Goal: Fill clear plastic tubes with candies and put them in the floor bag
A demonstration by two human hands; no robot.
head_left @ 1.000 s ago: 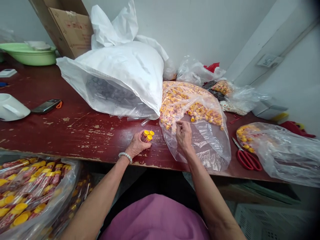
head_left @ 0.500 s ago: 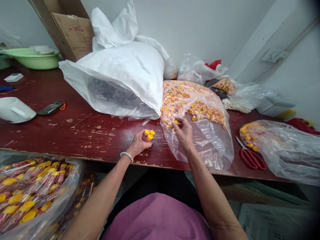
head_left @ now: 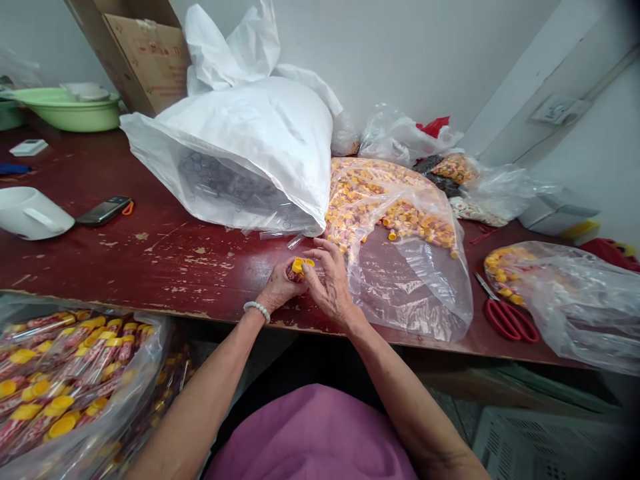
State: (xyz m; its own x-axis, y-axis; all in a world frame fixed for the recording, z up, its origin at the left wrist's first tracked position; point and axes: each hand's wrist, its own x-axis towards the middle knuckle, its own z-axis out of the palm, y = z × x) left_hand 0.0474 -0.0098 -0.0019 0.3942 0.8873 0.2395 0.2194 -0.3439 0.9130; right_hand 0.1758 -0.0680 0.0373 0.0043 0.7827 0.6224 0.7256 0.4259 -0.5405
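Left hand wraps the yellow-capped tubes at the worktop, right hand open, thumb touching the caps: snug grip, tubes upright, light straight pressure suits this

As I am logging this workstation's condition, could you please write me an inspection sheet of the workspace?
Surface: dark red table, paint chipped and worn.
Things: yellow-capped tubes in hand; clear tubes in an open white sack; yellow caps in a clear plastic bag.
Clutter: white mug, phone-like device, red-handled scissors.
Hands: left hand grips the tubes; right hand has its thumb at the caps.
Cables: thin cord near the wall socket.
Surroundings: cardboard box, green basin.
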